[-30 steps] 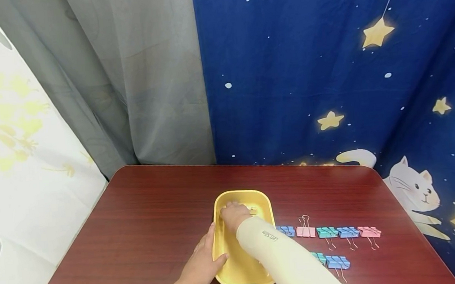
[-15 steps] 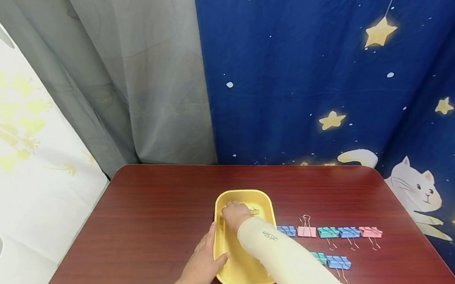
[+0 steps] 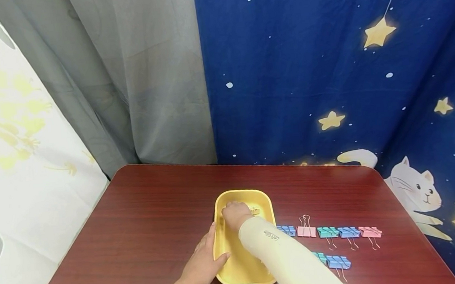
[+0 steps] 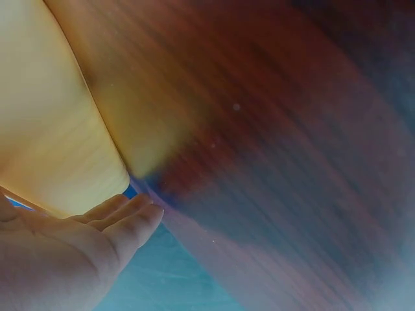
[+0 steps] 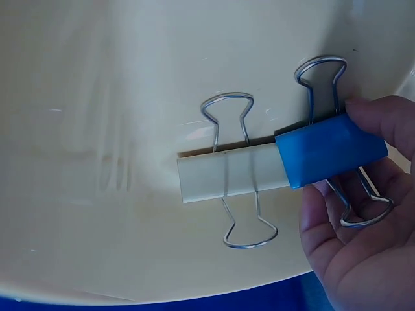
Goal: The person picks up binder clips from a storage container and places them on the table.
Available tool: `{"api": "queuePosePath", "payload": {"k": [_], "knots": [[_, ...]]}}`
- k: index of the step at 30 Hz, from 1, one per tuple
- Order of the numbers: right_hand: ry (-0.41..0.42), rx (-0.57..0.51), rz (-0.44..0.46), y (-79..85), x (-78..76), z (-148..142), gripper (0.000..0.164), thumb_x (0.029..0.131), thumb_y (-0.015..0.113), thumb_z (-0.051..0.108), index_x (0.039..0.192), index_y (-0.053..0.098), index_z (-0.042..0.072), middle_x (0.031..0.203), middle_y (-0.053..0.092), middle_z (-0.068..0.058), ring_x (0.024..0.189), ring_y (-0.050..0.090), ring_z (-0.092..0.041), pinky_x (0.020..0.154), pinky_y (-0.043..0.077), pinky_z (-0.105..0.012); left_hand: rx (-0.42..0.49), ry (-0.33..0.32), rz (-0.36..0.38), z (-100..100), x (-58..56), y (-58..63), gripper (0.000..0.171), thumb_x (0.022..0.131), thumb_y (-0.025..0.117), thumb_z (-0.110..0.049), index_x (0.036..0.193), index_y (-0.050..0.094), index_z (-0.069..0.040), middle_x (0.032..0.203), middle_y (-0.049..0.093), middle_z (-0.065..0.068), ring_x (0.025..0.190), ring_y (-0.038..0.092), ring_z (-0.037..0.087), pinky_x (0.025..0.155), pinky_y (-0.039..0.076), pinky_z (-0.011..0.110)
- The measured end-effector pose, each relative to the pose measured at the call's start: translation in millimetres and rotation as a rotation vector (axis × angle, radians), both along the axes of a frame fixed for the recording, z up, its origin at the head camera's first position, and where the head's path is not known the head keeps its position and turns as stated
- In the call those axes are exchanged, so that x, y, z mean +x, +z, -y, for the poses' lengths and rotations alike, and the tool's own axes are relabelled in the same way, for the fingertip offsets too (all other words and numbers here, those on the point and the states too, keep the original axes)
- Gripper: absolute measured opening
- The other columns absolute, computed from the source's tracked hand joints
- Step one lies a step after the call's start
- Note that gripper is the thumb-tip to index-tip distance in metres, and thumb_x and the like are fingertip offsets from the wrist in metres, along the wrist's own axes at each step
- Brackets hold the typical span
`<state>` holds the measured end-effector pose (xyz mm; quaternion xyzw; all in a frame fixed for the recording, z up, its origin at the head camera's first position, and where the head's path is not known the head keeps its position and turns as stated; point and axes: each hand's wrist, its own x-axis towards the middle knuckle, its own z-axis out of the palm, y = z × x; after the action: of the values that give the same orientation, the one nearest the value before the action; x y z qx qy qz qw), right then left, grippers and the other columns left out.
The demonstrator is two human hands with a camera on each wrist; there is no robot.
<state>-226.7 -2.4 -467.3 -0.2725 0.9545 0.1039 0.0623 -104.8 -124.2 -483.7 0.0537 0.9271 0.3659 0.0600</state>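
My left hand (image 3: 202,266) rests against the near left side of a yellow tray (image 3: 244,283), its thumb overlapping the rim. In the left wrist view its fingers (image 4: 133,227) lie straight along the tray wall. Inside the tray, toward the far end, is my right hand (image 3: 235,214). The right wrist view shows it pinching a blue binder clip (image 5: 327,152) between thumb and fingers. Against that clip's end lies a pale yellow binder clip (image 5: 224,173), its wire handles spread both ways. From the head, the blue clip is hidden by the hand.
Right of the tray, a row of binder clips includes a pink one with raised handles (image 3: 306,231), a green one (image 3: 328,232) and another pink one (image 3: 370,232). Nearer stands a blue clip (image 3: 338,262) beside a green one partly covered by the right sleeve (image 3: 286,254).
The right hand has shifted very slightly within the tray, its fingers a little more tucked in. The left hand, tray and table clips keep their places.
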Motion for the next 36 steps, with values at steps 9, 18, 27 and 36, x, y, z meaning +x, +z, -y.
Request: {"api": "queuePosePath", "payload": {"k": [9,18,27,36], "knots": [[0.019,-0.017,0.001,1.6,2.3,0.7,0.025,0.086,0.069,0.012,0.109,0.069,0.019,0.103,0.064,0.001,0.103,0.061,-0.017,0.087,0.051,-0.033,0.002,0.002,-0.017,0.3,-0.2,-2.0,0.087,0.09,0.066,-0.038,0.155,0.016,-0.008,0.148,0.037,0.025,0.136,0.035,0.043,0.106,0.034,0.058],[0.034,-0.033,0.002,7.9,8.9,1.3,0.022,0.085,0.07,0.011,0.106,0.068,0.017,0.104,0.064,0.0,0.104,0.062,-0.018,0.085,0.053,-0.032,0.013,-0.005,-0.032,0.2,0.4,-2.8,0.088,0.089,0.067,-0.036,0.155,0.016,-0.008,0.148,0.037,0.025,0.136,0.035,0.043,0.106,0.033,0.059],[0.054,-0.112,-0.022,13.0,10.1,-0.2,0.017,0.085,0.07,0.013,0.102,0.068,0.015,0.094,0.061,0.0,0.095,0.062,-0.018,0.082,0.053,-0.032,-0.004,-0.002,-0.052,-0.1,0.0,-3.3,0.087,0.088,0.068,-0.034,0.154,0.018,-0.007,0.147,0.039,0.025,0.135,0.037,0.042,0.105,0.035,0.058],[0.103,-0.145,-0.043,26.7,14.6,-3.9,0.014,0.086,0.068,0.011,0.1,0.068,0.015,0.092,0.06,0.002,0.093,0.061,-0.015,0.08,0.053,-0.03,-0.012,-0.005,-0.049,0.9,0.0,-5.1,0.088,0.088,0.067,-0.036,0.154,0.017,-0.008,0.147,0.039,0.024,0.135,0.037,0.042,0.105,0.035,0.057]]}}
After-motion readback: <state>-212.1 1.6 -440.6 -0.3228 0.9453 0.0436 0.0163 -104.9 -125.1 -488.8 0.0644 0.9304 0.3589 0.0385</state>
